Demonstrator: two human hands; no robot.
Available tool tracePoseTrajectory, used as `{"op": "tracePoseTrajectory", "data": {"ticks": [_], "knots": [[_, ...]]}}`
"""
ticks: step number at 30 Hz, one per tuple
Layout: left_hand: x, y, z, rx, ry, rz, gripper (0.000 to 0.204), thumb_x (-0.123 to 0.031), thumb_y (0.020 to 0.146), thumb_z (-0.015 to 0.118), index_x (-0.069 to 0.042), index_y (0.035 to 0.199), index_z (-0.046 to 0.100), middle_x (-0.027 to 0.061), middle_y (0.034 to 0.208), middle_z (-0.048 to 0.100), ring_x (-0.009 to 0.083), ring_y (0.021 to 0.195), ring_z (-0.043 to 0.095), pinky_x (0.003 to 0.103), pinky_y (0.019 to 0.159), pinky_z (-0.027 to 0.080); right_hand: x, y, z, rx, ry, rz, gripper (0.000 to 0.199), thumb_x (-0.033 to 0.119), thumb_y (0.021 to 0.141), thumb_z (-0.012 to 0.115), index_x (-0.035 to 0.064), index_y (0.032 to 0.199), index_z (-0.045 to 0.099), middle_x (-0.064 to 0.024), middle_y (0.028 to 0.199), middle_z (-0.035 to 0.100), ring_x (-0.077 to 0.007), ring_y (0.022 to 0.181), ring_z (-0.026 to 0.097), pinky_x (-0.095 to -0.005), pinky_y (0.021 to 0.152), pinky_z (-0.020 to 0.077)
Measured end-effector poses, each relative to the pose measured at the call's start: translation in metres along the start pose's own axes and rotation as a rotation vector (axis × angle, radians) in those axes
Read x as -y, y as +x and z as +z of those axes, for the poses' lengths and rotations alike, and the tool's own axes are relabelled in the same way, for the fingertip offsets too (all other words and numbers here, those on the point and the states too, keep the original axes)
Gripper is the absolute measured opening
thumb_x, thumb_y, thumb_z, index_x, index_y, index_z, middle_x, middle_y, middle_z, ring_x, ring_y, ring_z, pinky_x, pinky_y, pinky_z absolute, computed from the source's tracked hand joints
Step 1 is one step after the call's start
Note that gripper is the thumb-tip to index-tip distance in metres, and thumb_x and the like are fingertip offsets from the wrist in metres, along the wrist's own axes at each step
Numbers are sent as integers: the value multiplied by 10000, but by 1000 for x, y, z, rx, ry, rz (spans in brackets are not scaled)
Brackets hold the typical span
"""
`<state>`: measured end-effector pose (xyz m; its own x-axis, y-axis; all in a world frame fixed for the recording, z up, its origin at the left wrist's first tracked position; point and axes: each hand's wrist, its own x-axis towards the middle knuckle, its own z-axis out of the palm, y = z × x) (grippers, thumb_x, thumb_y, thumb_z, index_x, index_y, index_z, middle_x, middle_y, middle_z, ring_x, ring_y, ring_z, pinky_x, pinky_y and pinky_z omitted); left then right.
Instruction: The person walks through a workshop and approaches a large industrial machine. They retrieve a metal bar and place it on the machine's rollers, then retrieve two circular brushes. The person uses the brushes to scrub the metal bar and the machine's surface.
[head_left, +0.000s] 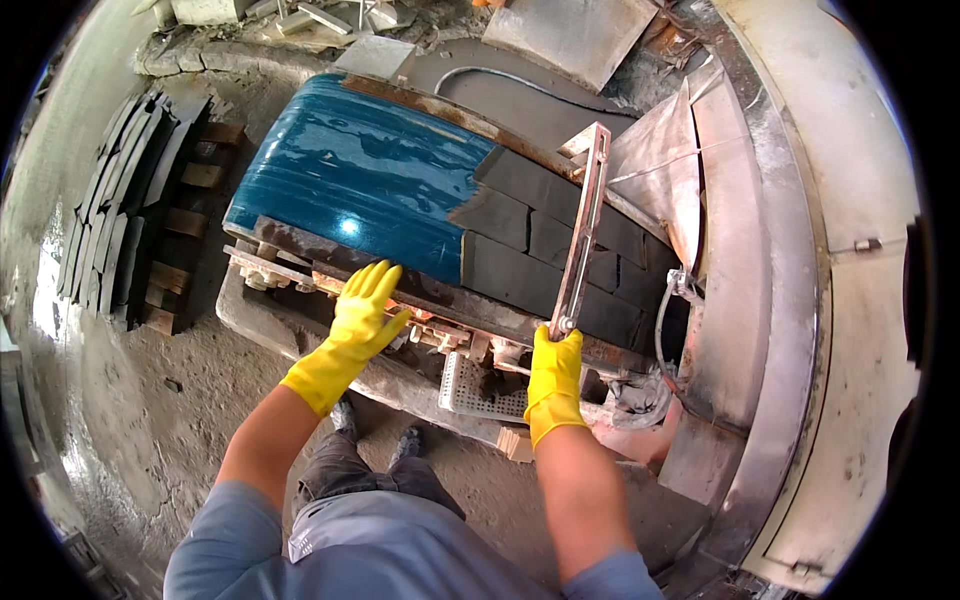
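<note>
Here the rusty metal bar (582, 228) is lying slantwise across the dark grey bricks (548, 240) that are sitting on the blue conveyor belt (360, 165), its near end reaching the belt's rusted front edge. The right hand (554, 378), in a yellow rubber glove, is gripping that near end, its fingers closed together around the bar's foot. The left hand (362, 312), gloved the same way, is resting on the front edge of the belt frame, left of the bar, with its fingers spread apart and laid flat, clamping nothing. The bricks are covering the right part of the belt in staggered rows, while the left part is showing bare, wet and glossy. Just below the belt's front edge, between the two hands, a perforated metal plate (470, 388) is jutting out. Right of the belt, a pale curved machine housing (800, 250) is sweeping round. Well to the left of the belt, a stack of dark slabs (125, 200) is leaning on wooden pallets (190, 230), standing on the dusty concrete floor (130, 400).
</note>
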<state>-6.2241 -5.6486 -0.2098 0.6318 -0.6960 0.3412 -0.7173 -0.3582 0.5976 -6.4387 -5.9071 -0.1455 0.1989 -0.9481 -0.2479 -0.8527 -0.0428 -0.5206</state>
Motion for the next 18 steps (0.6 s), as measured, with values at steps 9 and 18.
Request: {"op": "tracePoseTrajectory", "data": {"ticks": [9,18], "knots": [[-51,66,139,307,19,182,892,-457,824,809,47,1502,523,309,1623,416,459,1541,364,576,1304,224,-11,17,13,-43,-226,53,618,407,945,763,-17,1356,578,-291,1221,732,-434,1119,720,-472,942,549],[-56,66,169,148,189,217,1014,-464,641,803,143,1412,545,378,1554,466,525,1495,417,637,1281,261,-23,24,18,-23,17,-8,626,322,975,751,-70,1414,539,-282,1335,686,-423,1198,687,-449,1021,528]]}}
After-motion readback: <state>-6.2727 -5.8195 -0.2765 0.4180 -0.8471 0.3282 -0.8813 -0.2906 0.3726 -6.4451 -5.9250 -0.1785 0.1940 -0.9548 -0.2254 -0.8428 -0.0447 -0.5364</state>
